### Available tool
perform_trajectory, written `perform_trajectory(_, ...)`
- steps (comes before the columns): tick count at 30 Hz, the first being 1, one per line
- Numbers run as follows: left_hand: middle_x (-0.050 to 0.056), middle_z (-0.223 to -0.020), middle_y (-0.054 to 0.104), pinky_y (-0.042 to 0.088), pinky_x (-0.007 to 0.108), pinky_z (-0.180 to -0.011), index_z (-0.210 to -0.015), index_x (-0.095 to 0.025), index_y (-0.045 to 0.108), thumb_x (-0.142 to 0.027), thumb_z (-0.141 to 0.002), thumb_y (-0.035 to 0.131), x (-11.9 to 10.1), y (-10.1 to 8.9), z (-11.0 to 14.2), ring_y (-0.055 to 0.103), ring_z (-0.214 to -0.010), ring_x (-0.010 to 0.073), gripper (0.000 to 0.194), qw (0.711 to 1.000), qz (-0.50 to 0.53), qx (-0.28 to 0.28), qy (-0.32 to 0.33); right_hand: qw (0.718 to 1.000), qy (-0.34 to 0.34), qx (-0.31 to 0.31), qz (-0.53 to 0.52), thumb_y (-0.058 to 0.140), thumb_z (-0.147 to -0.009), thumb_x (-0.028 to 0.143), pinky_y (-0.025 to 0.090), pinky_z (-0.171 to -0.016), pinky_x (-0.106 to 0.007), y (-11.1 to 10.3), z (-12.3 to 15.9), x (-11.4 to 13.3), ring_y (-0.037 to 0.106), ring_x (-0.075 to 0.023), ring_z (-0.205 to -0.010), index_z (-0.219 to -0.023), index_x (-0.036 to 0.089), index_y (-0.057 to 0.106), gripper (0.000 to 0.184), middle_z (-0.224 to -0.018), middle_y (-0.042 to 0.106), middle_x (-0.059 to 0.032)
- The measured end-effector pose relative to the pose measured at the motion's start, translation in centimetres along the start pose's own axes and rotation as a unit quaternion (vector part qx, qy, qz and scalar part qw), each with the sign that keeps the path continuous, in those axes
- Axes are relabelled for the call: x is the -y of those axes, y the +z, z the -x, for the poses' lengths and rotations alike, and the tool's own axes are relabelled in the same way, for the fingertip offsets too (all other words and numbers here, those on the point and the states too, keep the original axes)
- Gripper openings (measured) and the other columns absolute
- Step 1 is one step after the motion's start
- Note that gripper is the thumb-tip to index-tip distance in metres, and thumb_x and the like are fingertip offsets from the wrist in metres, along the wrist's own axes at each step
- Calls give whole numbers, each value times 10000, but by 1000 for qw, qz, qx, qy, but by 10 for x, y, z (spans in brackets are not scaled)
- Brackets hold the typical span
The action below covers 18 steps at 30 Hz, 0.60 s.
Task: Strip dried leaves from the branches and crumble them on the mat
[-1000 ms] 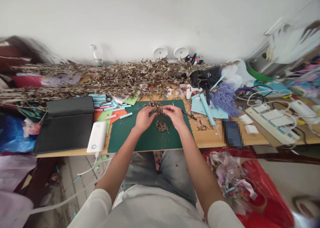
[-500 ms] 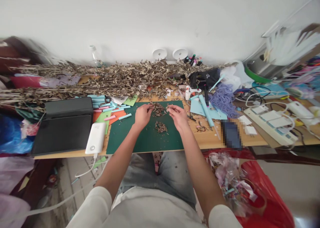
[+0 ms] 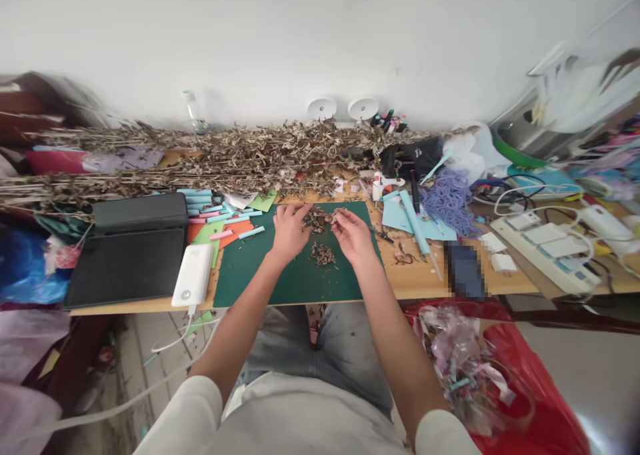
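Observation:
A dark green cutting mat [image 3: 255, 275] lies in front of me on the wooden table. Two small heaps of dry brown leaves rest on it: a farther heap [image 3: 316, 219] between my hands and a nearer heap [image 3: 323, 254] closer to me. My left hand [image 3: 290, 232] is palm down with fingers spread, its fingertips at the left edge of the farther heap. On the heap's other side, my right hand [image 3: 351, 234] has thumb and fingers pinched together on what looks like a bit of dry leaf, mostly hidden by the fingers.
Bundles of dried leafy stalks [image 3: 280, 148] stretch along the wall. Left are a black tablet case [image 3: 135, 262], a white power bank [image 3: 192, 275] and blue paper tubes [image 3: 197, 200]. Right are a glue gun [image 3: 387, 183], purple yarn [image 3: 447, 202], a phone [image 3: 465, 270] and a power strip [image 3: 545, 248]. Below hangs a red bag [image 3: 530, 375].
My left hand has gone from a pinch to spread fingers and moved slightly right over the heap's edge. The right hand stays pinched in nearly the same place.

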<state>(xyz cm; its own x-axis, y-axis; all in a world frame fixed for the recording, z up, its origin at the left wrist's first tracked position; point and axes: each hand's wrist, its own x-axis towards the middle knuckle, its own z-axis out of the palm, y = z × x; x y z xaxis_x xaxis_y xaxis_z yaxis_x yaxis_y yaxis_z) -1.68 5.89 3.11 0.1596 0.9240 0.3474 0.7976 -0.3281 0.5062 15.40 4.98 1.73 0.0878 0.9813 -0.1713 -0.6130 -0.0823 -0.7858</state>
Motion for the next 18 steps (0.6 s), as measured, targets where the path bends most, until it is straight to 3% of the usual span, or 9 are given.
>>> perform_trajectory(2, 95, -1202, 640, 440, 446, -973, -1278, -238, 606, -224, -743, 728, -10, -1, 0, 542, -1114, 297, 549, 993, 119, 8, 26, 1000, 7, 2, -23, 825, -615, 220, 534, -651, -193, 1, 2, 3, 616, -79, -655, -803, 222, 713, 218, -748, 684, 39)
perform_trajectory(6, 77, -1025, 726, 538, 329, -797, -1142, -197, 690, -294, -791, 691, -23, 5, -1, 668, -857, 198, 364, 936, 349, 54, 4, 999, 14, -12, -44, 834, -599, 197, 548, -665, -186, 6, 7, 3, 624, -75, -661, -783, 221, 703, 227, -758, 692, 47)
perform_trajectory(10, 51, -813, 744, 540, 292, -693, -876, -181, 756, -299, -784, 687, -23, 10, 0, 677, -708, 177, 164, 922, 380, 13, -69, 999, 9, -32, -26, 845, -586, 205, 541, -647, -192, 5, 14, 3, 622, -76, -656, -789, 221, 692, 254, -743, 690, 46)
perform_trajectory(14, 44, -791, 743, 538, 295, -683, -874, -186, 756, -319, -776, 691, -23, 4, 14, 679, -683, 182, 178, 916, 381, -11, -123, 998, -21, -64, -12, 840, -582, 232, 520, -622, -193, -1, 34, 6, 613, -72, -652, -763, 233, 689, 236, -751, 685, 47)
perform_trajectory(18, 51, -859, 751, 546, 310, -721, -867, -194, 762, -343, -772, 696, -36, 2, 40, 688, -755, 198, 189, 906, 398, -16, -146, 997, -12, -62, 55, 820, -595, 277, 539, -659, -265, 5, 64, -6, 634, -125, -687, -785, 226, 709, 226, -817, 708, -5)
